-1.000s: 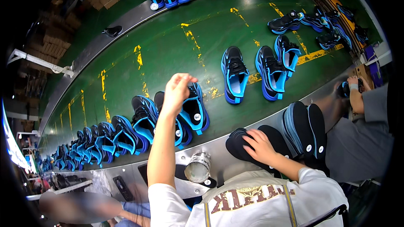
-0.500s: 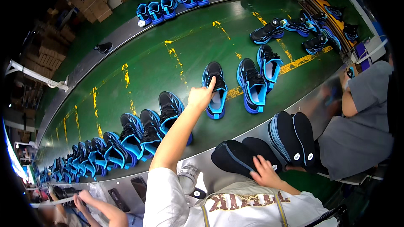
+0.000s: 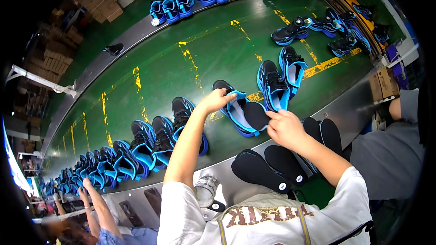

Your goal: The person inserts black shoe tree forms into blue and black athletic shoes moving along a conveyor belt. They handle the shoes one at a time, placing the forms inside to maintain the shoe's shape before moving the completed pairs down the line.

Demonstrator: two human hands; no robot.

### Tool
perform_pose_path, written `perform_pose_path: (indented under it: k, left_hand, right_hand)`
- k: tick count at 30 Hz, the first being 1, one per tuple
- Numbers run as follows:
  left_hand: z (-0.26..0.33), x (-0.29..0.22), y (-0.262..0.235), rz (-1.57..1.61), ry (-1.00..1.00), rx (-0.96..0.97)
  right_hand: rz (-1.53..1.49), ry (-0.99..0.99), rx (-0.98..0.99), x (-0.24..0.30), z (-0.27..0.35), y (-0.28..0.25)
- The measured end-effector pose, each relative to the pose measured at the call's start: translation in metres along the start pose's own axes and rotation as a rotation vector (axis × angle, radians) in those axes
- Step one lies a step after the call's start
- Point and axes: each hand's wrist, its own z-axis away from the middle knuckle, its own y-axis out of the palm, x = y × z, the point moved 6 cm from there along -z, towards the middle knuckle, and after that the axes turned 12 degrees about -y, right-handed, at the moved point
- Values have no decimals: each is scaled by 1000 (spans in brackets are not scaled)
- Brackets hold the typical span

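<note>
A black and blue sneaker [image 3: 240, 124] lies tilted on the green belt in front of me, its pale lining showing. My left hand [image 3: 217, 101] is closed on its upper near the tongue, thumb at the opening. Between the fingers of my right hand [image 3: 286, 129] is the end of a black insole [image 3: 255, 115], whose other end is over the shoe's heel opening. How far it goes inside I cannot tell. Below my right forearm, black insoles [image 3: 259, 171] with round white stickers lie on the metal ledge, and more insoles [image 3: 330, 137] sit to their right.
Two sneakers [image 3: 274, 86] stand just right of my hands; a long row of sneakers [image 3: 125, 159] runs left. Several more lie far right near a carton [image 3: 387, 81]. Phones [image 3: 153, 199] and a clear jar [image 3: 205, 189] rest on the ledge. People sit at both sides.
My right hand has gone from the insole pile up to the shoe, carrying an insole. My left hand has changed from a pointing finger to a grip, and the shoe has turned and tilted.
</note>
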Motion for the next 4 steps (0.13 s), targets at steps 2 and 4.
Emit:
perform_pose_path:
  k: [2, 4]
  left_hand:
    - [-2, 14, 4, 236, -62, -9]
    - [0, 22, 9, 422, -94, -9]
  right_hand:
    - [-35, 24, 146, -6, -18, 34]
    - [-1, 63, 228, -7, -33, 71]
